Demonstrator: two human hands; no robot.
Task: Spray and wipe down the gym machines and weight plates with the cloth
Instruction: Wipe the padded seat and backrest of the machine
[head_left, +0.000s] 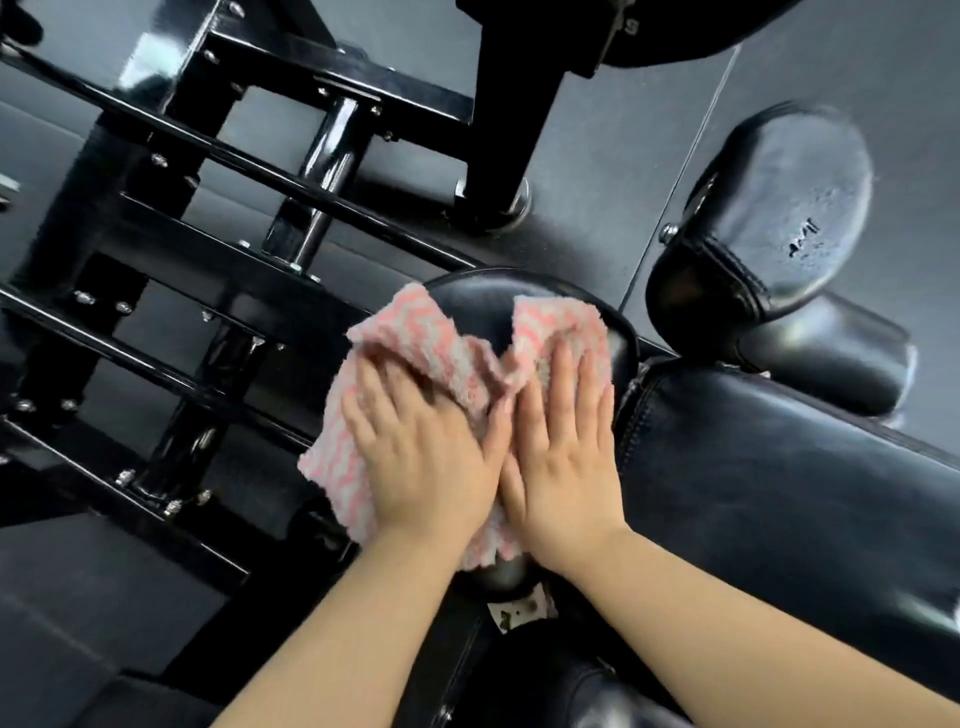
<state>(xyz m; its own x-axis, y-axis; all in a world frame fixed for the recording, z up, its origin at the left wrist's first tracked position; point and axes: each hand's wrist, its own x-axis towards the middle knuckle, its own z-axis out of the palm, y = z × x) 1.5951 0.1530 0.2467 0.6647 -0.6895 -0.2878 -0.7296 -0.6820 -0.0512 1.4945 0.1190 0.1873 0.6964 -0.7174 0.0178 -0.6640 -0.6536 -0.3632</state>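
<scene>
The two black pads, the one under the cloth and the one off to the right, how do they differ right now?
The pad under the cloth is mostly covered by the pink and white cloth, with the left hand and right hand pressing flat on it; the right pad is bare and untouched. The right pad shows droplets and an embossed logo; the covered one shows neither. Both are glossy black padded vinyl.
</scene>
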